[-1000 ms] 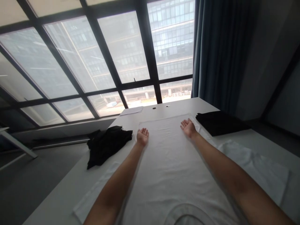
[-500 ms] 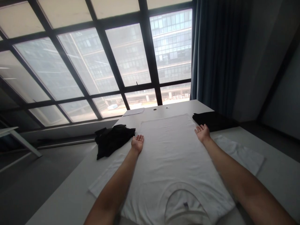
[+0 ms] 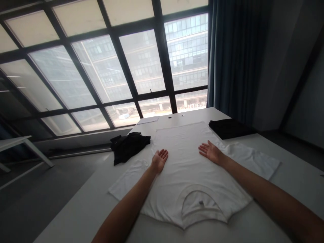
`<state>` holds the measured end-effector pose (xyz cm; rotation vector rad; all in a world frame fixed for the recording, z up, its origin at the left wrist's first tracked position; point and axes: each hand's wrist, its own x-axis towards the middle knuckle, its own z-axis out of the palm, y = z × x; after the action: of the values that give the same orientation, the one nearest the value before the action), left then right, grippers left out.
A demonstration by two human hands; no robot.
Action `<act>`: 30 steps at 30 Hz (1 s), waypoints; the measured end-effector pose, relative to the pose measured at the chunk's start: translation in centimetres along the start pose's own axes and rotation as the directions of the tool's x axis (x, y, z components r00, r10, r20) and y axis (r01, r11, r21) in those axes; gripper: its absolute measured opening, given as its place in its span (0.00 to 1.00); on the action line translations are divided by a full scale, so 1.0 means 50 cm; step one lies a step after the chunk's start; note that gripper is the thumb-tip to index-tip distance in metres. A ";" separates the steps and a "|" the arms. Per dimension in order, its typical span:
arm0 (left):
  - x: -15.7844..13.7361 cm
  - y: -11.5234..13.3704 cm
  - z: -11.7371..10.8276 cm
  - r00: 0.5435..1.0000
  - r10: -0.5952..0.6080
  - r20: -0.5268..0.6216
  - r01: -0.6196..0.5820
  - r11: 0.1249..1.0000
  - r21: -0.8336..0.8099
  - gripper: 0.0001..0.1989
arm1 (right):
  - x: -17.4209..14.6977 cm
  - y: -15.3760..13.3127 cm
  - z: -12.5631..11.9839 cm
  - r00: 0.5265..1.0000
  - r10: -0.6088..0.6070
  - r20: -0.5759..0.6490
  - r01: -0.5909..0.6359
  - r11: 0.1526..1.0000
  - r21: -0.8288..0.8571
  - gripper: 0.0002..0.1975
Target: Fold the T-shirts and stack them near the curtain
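A white T-shirt (image 3: 184, 168) lies spread out on the white table (image 3: 83, 206), its round neckline towards me and its hem at the far end. Its sleeves stick out to both sides, partly behind my forearms. Over the left side of the shirt is my left hand (image 3: 159, 160), palm turned up and fingers stretched out, holding nothing. On the right, my right hand (image 3: 210, 152) is likewise open above the shirt, fingers apart and palm up. Whether either hand touches the cloth I cannot tell.
Left of the shirt lies a crumpled black garment (image 3: 130, 145). A flat, folded black cloth (image 3: 230, 128) rests by the right edge. White sheets (image 3: 148, 119) lie at the far end. Beyond are large windows and a blue curtain (image 3: 233, 67); another white table (image 3: 15, 143) stands at left.
Both hands have come inward from the shirt's side edges and somewhat closer to me. The view has shifted slightly, showing the whole neckline.
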<state>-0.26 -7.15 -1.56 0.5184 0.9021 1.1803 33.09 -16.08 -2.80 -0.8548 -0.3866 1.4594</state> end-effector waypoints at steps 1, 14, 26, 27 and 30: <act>-0.004 0.026 -0.024 0.999 0.027 -0.033 -0.027 1.000 0.010 0.18 | -0.007 -0.029 -0.035 0.997 -0.041 -0.072 0.043 0.999 0.023 0.18; -0.172 -0.093 0.006 0.765 0.223 0.605 -0.615 0.533 0.582 0.16 | -0.140 0.115 0.089 0.968 0.036 0.249 -0.019 0.997 -0.070 0.21; -0.221 -0.108 -0.024 0.608 -0.034 0.793 -0.794 -0.008 0.608 0.28 | -0.145 0.087 0.036 0.856 -0.426 0.294 0.513 0.624 -0.590 0.18; -0.220 -0.108 -0.022 0.611 -0.037 0.791 -0.791 -0.009 0.611 0.28 | -0.145 0.093 0.029 0.814 -0.464 0.351 0.565 0.485 -0.668 0.20; -0.219 -0.111 -0.022 0.642 -0.051 0.765 -0.765 0.025 0.644 0.27 | -0.145 0.122 0.014 0.805 -0.392 0.445 0.544 0.186 -0.818 0.27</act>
<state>0.77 -19.36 -2.85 2.3647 0.8301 0.5424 27.46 -23.49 -4.76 -1.3610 -1.5881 0.5517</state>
